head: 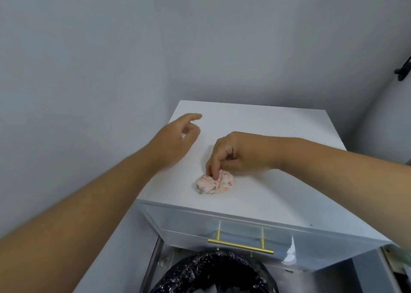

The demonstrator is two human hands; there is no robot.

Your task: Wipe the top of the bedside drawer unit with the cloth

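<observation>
A white bedside drawer unit (278, 123) stands in a corner, its flat top facing me. A small crumpled cloth (214, 182), pale pink with coloured dots, lies on the top near the front edge. My right hand (238, 153) reaches in from the right and pinches the cloth's upper part with fingertips pointing down. My left hand (178, 138) hovers over the top's left edge, fingers loosely spread and holding nothing.
Grey walls close in behind and to the left of the unit. The top drawer has a gold bar handle (241, 245). Below the front sits a bin with a black plastic liner (213, 275). A dark fixture (403, 70) hangs on the right wall.
</observation>
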